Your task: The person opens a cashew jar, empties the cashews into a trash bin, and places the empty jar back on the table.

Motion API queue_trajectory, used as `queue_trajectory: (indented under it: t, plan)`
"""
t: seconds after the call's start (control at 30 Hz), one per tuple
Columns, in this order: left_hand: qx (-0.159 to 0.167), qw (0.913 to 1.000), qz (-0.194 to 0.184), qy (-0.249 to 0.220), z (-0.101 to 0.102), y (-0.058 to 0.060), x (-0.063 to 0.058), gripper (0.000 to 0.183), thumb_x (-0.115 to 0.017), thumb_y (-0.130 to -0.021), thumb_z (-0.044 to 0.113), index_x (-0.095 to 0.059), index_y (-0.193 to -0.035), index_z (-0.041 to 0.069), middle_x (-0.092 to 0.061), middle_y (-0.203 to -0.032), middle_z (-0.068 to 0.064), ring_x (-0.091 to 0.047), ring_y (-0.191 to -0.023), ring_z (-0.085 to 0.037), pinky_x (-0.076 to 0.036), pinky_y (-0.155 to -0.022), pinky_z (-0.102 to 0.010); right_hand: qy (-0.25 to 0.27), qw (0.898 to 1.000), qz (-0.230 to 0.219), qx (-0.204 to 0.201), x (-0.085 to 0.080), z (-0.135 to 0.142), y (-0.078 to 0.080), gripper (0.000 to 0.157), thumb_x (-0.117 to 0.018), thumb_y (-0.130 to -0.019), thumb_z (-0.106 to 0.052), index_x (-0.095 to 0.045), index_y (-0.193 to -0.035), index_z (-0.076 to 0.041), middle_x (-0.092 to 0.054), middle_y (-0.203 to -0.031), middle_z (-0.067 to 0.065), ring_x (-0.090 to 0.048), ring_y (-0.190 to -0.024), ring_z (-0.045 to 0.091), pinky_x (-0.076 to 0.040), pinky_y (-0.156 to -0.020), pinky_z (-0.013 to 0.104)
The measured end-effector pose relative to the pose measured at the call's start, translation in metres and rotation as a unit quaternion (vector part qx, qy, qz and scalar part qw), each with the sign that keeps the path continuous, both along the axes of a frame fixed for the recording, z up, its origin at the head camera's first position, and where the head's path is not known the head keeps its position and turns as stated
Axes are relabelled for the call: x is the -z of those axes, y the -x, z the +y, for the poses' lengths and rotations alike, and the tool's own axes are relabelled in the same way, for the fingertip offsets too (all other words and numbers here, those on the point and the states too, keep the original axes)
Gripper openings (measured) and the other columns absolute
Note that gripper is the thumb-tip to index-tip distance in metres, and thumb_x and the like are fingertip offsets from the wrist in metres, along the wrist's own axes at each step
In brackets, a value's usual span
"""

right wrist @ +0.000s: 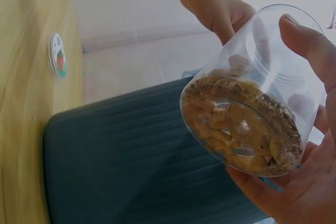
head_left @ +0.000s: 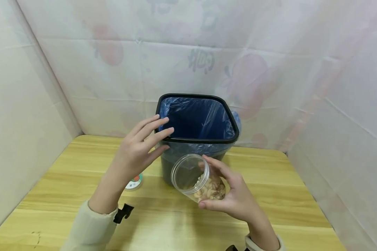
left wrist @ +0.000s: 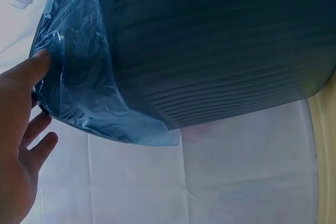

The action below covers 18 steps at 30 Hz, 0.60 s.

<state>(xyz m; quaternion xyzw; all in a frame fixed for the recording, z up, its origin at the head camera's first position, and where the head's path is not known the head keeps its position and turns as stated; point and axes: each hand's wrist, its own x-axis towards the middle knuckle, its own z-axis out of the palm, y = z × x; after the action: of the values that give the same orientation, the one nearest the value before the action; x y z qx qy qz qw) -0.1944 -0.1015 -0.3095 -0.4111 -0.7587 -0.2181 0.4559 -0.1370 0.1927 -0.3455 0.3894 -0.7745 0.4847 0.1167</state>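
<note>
A clear plastic jar [head_left: 190, 174], lidless and tilted with its mouth toward the bin, is gripped by my right hand [head_left: 230, 190]. Pale nuts [head_left: 212, 189] lie in its lower part; the right wrist view shows dark crumbs among these nuts [right wrist: 236, 124] near the jar's base. Just behind the jar stands a dark bin [head_left: 169, 164] lined with a blue plastic bag [head_left: 218, 120]. My left hand [head_left: 138, 146] is at the bin's left front corner, its fingers extended over the black rim [head_left: 201, 141] and its thumb lower, outside the bin.
A round lid [head_left: 134, 182] with a colourful label lies on the wooden table [head_left: 66, 195], partly hidden by my left forearm. Pale printed cloth [head_left: 182, 52] hangs behind the bin and along both sides. A black strap piece [head_left: 123, 213] sticks out at my left cuff.
</note>
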Motion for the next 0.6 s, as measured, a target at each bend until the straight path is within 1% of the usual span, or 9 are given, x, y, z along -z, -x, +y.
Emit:
queue_trajectory:
  t: [0.1,0.2,0.3,0.47,0.6]
  plan:
    - [0.005,0.9999,-0.008,0.013,0.001,0.001,-0.001,0.059,-0.086,-0.076,0.007,-0.066,-0.131,0.008,-0.057,-0.142,-0.015,-0.047,-0.138,-0.033,-0.042,-0.111,-0.037,-0.007,1.000,0.007,0.006,-0.007,0.005,0.000,0.105,-0.096,-0.060,-0.012,-0.043,-0.150,-0.010,-0.066,-0.130,0.007,-0.061,-0.096,0.017,-0.049,-0.088,0.025]
    - [0.008,0.9995,-0.016,0.028,0.001,0.002,-0.001,0.061,-0.084,-0.078,0.006,-0.062,-0.135,0.008,-0.055,-0.145,-0.014,-0.045,-0.140,-0.032,-0.039,-0.114,-0.039,-0.021,1.000,0.012,0.017,-0.016,0.013,-0.002,0.105,-0.097,-0.059,-0.013,-0.044,-0.150,-0.010,-0.066,-0.129,0.005,-0.064,-0.108,0.017,-0.050,-0.095,0.024]
    - [0.009,0.9989,-0.021,0.042,0.002,0.002,0.000,0.060,-0.081,-0.082,0.007,-0.060,-0.138,0.008,-0.054,-0.145,-0.014,-0.045,-0.140,-0.032,-0.037,-0.115,-0.041,-0.039,0.999,0.025,0.025,-0.027,0.021,-0.002,0.105,-0.097,-0.058,-0.013,-0.045,-0.150,-0.010,-0.066,-0.130,0.005,-0.064,-0.112,0.016,-0.049,-0.097,0.023]
    - [0.008,0.9982,-0.023,0.055,0.002,0.001,0.001,0.057,-0.079,-0.084,0.007,-0.060,-0.138,0.009,-0.056,-0.144,-0.013,-0.045,-0.140,-0.031,-0.038,-0.113,-0.047,-0.064,0.997,0.042,0.021,-0.049,0.033,-0.001,0.106,-0.097,-0.058,-0.011,-0.044,-0.150,-0.007,-0.064,-0.133,0.008,-0.063,-0.115,0.017,-0.047,-0.099,0.022]
    - [0.003,0.9973,-0.020,0.070,0.003,0.000,0.001,0.058,-0.078,-0.085,0.006,-0.060,-0.139,0.011,-0.056,-0.144,-0.012,-0.045,-0.141,-0.031,-0.039,-0.113,-0.049,-0.074,0.995,0.059,0.018,-0.067,0.043,0.002,0.108,-0.097,-0.056,-0.008,-0.043,-0.149,-0.004,-0.065,-0.131,0.011,-0.062,-0.119,0.018,-0.046,-0.101,0.022]
